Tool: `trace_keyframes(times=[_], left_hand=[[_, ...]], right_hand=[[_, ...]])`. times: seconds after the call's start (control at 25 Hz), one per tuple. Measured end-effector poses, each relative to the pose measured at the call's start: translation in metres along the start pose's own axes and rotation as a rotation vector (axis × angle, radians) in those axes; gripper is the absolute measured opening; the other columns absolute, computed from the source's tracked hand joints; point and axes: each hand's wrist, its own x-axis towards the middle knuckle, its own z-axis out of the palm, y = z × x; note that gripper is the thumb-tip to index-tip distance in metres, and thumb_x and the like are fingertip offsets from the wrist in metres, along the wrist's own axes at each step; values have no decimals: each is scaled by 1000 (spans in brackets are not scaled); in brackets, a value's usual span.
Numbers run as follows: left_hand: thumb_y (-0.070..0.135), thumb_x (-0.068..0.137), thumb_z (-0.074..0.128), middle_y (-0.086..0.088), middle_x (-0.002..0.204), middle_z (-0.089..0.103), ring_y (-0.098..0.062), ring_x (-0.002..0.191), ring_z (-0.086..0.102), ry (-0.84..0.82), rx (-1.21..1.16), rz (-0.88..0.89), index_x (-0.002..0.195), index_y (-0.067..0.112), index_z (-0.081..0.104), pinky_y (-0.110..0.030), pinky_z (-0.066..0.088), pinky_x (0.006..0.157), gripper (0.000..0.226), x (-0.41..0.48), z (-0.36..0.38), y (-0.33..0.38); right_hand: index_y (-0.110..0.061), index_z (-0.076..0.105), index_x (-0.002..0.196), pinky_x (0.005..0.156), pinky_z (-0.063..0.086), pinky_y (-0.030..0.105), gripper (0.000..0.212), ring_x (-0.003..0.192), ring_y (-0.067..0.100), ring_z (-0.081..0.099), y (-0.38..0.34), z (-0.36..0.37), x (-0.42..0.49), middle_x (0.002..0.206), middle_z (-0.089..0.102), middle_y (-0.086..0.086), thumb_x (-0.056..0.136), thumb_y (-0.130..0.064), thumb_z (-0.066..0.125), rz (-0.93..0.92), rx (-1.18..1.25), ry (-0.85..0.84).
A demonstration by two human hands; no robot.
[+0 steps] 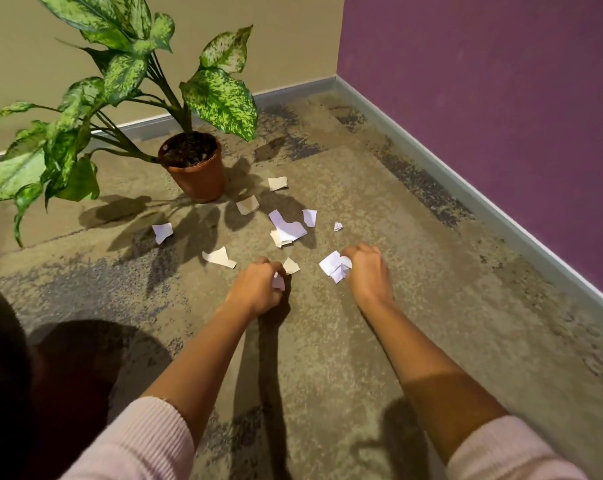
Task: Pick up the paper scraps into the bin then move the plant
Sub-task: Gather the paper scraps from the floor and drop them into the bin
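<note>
- Standing far left on the floor (414,341): the plant (120,81) in its pot (196,171).
- Loose scraps (288,230) lie between pot and my grips.
- My left grip (258,289) pinches a small scrap (278,282).
- My right grip (366,271) clutches a white wad (334,266).

Your torn white and tan paper scraps (288,228) lie scattered on the floor (362,341) beside the upright potted plant (197,169).

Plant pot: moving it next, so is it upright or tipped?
Upright: the plant pot stands on its base on the carpet, rim facing up.
</note>
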Motion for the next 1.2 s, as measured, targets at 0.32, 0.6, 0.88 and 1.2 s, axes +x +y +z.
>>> trace_keyframes(times=[0.32,0.6,0.88,1.2], left_hand=[[37,77,73,1,145,39,-27,132,35,-99,140,21,137,37,48,-44,37,104,66,40,-5,11],[39,77,76,-1,151,30,-32,134,30,-218,232,2,142,45,39,-50,37,106,75,48,2,12],[22,86,63,-7,122,52,-28,117,51,-34,116,22,119,28,67,-35,46,90,33,49,10,12],[11,89,51,-13,115,57,-34,104,59,3,235,11,111,11,67,-39,49,80,27,32,10,16]], right_hand=[[-30,61,119,103,37,45,39,127,32,33,1,1,36,132,53,5,83,-16,55,161,-5,-198],[-54,31,139,103,19,68,78,143,42,4,-11,13,31,158,9,1,70,-62,68,260,-30,-476],[-37,60,126,112,29,46,38,132,36,33,-28,29,25,140,43,7,91,-21,56,80,-124,-257],[-6,65,112,93,49,38,30,115,33,51,-20,15,10,119,59,12,88,4,52,28,-129,-123]])
